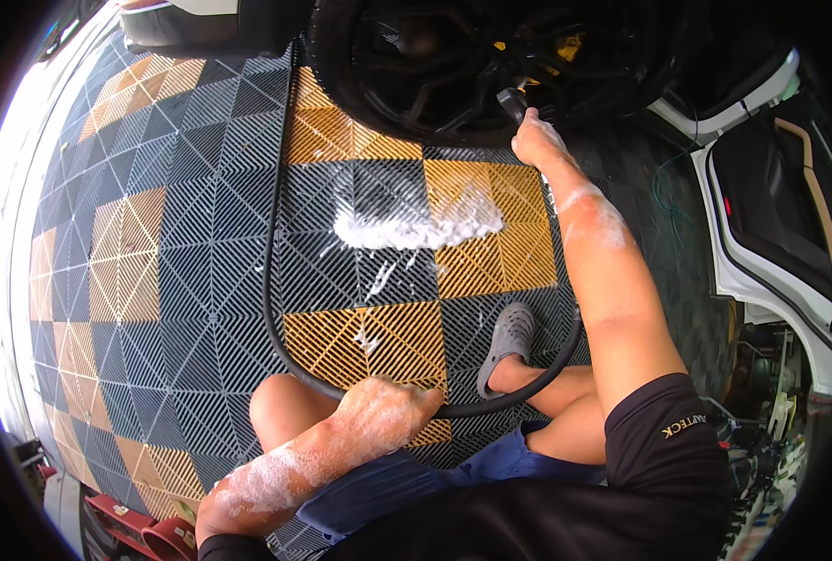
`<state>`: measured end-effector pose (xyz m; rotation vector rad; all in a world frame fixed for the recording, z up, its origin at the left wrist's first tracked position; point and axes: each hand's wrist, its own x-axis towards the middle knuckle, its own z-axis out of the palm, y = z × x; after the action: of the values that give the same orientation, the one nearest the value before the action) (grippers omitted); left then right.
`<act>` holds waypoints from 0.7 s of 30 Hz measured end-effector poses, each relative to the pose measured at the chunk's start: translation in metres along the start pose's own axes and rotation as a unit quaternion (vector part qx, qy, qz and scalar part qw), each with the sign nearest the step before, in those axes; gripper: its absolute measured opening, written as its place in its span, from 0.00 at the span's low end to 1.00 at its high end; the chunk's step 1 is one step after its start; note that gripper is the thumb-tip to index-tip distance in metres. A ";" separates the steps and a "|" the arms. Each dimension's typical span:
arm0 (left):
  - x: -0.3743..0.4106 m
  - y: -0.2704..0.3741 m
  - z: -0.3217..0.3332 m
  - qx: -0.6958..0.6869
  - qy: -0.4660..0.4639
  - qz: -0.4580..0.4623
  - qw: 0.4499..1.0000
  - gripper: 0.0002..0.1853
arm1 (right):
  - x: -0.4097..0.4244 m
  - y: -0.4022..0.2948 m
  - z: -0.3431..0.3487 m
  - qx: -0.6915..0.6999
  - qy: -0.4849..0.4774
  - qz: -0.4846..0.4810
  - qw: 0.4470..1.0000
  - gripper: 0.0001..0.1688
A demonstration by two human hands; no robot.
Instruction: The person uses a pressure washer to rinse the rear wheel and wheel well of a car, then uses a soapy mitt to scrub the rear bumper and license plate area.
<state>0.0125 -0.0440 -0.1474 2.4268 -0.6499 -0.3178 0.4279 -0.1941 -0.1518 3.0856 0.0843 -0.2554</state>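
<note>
My right hand grips a black spray nozzle or handle held up at the spokes of a black car wheel. Yellow parts show behind the spokes. Foam clings to my right forearm. Near my knee, my left hand is closed in a fist around a black hose, which curves across the floor and up along the left of the wheel. Foam covers my left forearm too. White foam lies on the floor tiles below the wheel.
Yellow and dark slatted tiles cover the floor. At the right, a white car door stands open. My grey clog is beside the hose. Red objects lie at the lower left.
</note>
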 end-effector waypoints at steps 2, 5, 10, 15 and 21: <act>0.001 -0.001 -0.001 0.004 -0.010 -0.001 1.000 0.05 | -0.002 -0.004 -0.003 0.001 -0.008 0.008 1.000 0.33; 0.004 -0.002 -0.005 0.001 -0.037 0.010 0.999 0.03 | 0.000 -0.001 -0.003 0.003 -0.004 0.013 1.000 0.33; 0.006 -0.001 -0.002 -0.018 -0.014 0.016 1.000 0.04 | -0.006 0.002 -0.009 0.012 -0.013 0.006 1.000 0.32; 0.007 0.009 -0.007 -0.015 -0.009 0.041 0.999 0.04 | -0.028 0.013 -0.028 0.013 0.007 -0.017 1.000 0.33; 0.014 0.029 -0.018 -0.041 -0.002 0.084 0.996 0.03 | -0.051 0.025 -0.083 0.028 0.069 -0.072 0.995 0.31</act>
<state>0.0206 -0.0622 -0.1165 2.2756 -0.8209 -0.2735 0.3930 -0.2178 -0.0604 3.1536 0.3111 -0.0494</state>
